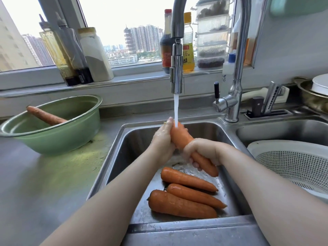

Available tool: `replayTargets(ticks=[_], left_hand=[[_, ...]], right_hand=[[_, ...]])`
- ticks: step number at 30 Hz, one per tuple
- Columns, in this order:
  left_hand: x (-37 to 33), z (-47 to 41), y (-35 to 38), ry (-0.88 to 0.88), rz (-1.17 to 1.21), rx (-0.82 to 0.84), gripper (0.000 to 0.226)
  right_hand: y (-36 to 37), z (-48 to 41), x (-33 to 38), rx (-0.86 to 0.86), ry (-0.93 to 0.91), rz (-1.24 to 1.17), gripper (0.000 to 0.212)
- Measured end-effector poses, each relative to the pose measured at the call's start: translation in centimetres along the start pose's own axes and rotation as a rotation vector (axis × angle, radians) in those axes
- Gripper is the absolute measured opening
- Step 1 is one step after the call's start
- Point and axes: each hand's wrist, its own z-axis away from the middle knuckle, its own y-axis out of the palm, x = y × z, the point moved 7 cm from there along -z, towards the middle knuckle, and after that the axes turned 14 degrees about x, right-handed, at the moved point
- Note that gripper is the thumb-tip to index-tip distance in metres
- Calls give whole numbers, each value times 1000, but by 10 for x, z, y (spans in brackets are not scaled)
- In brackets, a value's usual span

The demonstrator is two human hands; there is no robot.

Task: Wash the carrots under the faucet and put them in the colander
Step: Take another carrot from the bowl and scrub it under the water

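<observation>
A carrot (184,139) is held by both hands over the left sink basin (134,139), near the middle of the view, with its thick end raised toward 12 o'clock under the water stream (176,109) that falls from the faucet (176,68). The left hand (164,139) is wrapped around the upper part of the carrot, fingers curled against it and wet; the right hand (202,151) is clenched around the lower part, with the tapered tip protruding toward 5 o'clock. Three more carrots (184,194) are seen lying side by side on the basin floor at 6 o'clock, wet and touching one another, tips pointed to the right. A white colander (291,164) is set at 3 o'clock, over the right basin; its contents cannot be told. At 9 o'clock a green bowl (53,135) is placed on the steel counter (44,183), with another carrot (45,115) leaned against its inner wall. Bottles and jars (94,54) are lined up on the windowsill at 12 o'clock.
</observation>
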Motion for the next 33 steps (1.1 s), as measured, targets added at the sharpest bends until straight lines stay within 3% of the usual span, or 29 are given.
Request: replayTargets(ticks=[3,6,10,13,18,20,23,25,29,33], left_hand=[[-2,0,0,-19,-4,-118,29],[-7,0,-6,-99,40,-260,30],[-15,-3,-15,-77,-4,-390,34],[-11,-13,-13,-34,-121,-270,65],[-5,1,6,-13,-165,33,21],[-7,-2,2,-13,-168,-37,18],[-15,-1,-7,-35,-100,-295,19],[-18,4,-7,-13,-29,-347,28],[-15,1,1,-2,-215,-171,33],[-10,-1,2,-7,-54,71,22]], right_hand=[[13,-2,4,77,30,-31,11],[14,-9,10,-34,21,78,9],[10,-13,16,-140,-40,151,12],[-2,-7,10,-139,-53,110,12],[-2,2,-9,17,50,-43,20],[3,-1,-6,7,47,-30,19],[10,-10,6,-55,5,37,8],[11,-12,9,-91,-1,75,6],[2,-2,-1,-57,14,-11,9],[7,4,-12,132,61,-181,20]])
